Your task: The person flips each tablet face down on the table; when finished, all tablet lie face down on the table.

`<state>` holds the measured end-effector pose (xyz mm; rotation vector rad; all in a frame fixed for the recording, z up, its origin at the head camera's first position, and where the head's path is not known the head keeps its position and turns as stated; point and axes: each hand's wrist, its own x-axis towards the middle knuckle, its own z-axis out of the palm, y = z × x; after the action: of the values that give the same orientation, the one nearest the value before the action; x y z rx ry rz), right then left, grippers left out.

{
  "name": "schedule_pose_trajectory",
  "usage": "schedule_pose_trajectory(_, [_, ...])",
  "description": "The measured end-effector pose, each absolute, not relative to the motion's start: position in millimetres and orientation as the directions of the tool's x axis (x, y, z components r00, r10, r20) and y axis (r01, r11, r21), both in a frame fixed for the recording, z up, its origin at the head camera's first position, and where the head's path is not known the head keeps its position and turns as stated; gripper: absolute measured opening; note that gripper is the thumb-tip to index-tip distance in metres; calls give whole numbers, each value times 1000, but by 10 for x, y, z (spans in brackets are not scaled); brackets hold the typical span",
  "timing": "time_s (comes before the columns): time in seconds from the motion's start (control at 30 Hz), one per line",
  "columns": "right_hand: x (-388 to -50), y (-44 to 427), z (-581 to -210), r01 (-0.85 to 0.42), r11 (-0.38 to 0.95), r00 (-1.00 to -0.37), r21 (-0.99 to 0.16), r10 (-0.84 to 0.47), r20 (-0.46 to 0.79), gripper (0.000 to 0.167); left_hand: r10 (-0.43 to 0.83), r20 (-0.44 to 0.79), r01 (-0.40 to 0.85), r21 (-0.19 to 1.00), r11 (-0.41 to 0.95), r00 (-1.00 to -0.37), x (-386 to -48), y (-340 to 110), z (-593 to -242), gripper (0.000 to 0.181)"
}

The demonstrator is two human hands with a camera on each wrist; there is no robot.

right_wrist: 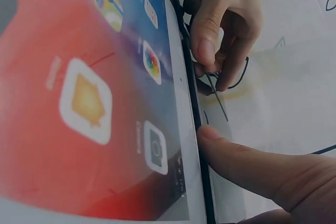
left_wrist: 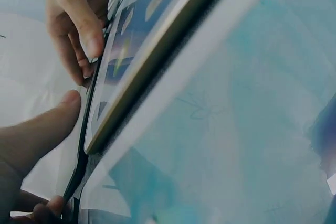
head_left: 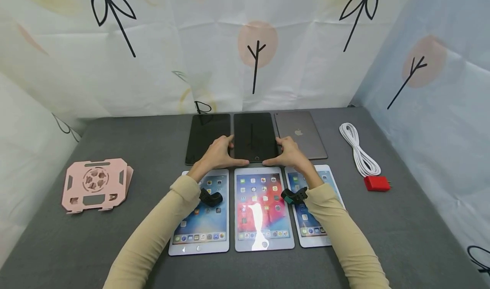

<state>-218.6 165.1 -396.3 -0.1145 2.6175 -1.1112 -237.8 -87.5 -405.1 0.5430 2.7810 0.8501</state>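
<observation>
A black-screened tablet [head_left: 254, 136] lies in the middle of the back row, its screen dark. My left hand [head_left: 219, 154] holds its left side and near left corner, the thumb along the near edge. On the other side my right hand [head_left: 288, 152] grips the right side and near right corner, thumb pointing inward. Both thumbs and part of the fingers show in the left wrist view, beside the tablet's thin dark edge [left_wrist: 79, 169]. Right below lies a white tablet [head_left: 245, 208] with a lit red and blue home screen.
Another black tablet [head_left: 203, 138] and a grey tablet [head_left: 306, 142], back up, flank the middle one. White tablets [head_left: 199, 248] [head_left: 311, 241] lie under the forearms. A pink stand [head_left: 78, 180] is at left; a white cable [head_left: 357, 151] and red charger [head_left: 377, 183] are at right.
</observation>
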Motion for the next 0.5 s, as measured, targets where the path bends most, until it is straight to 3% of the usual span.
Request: schedule_pose_trajectory(0.5, [-2243, 1580, -3978, 111, 727, -942, -678, -140, -304, 109, 389, -69, 326, 423, 846, -919, -2380, -755, -4062, 100])
